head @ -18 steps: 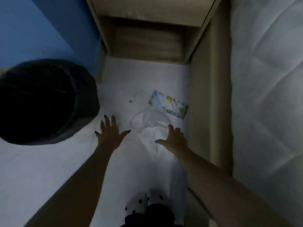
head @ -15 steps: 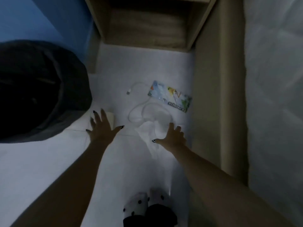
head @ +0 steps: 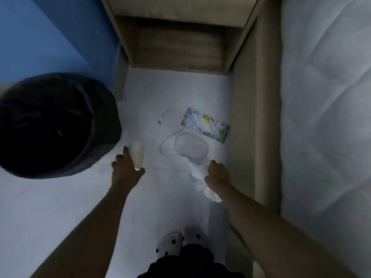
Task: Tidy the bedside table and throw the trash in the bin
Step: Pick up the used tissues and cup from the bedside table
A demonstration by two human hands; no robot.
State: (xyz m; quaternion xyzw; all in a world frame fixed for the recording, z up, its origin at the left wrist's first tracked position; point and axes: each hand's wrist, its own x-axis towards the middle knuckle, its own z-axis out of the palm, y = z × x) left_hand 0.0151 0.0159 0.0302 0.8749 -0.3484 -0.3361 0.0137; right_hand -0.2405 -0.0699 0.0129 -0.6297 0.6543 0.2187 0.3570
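On the white floor my left hand (head: pixel 125 169) closes around a small pale cup (head: pixel 137 155) lying on its side next to the bin. My right hand (head: pixel 217 173) grips a crumpled white tissue (head: pixel 202 183) that trails below the wrist. Beyond the hands lie a clear oval lid or dish (head: pixel 191 150), a white cable (head: pixel 167 125) and a colourful wrapper (head: pixel 205 125). The black-lined bin (head: pixel 54 125) stands at the left, its mouth open upward.
The wooden bedside table (head: pixel 180 47) stands ahead, its lower shelf in shadow. A beige bed frame (head: pixel 259 117) and white mattress (head: pixel 325 117) fill the right side. A blue wall is at the left. My feet in dotted socks (head: pixel 176 243) are at the bottom.
Both hands went from spread fingers to closing: the left onto the pale cup, the right onto the tissue. The view shifted slightly.
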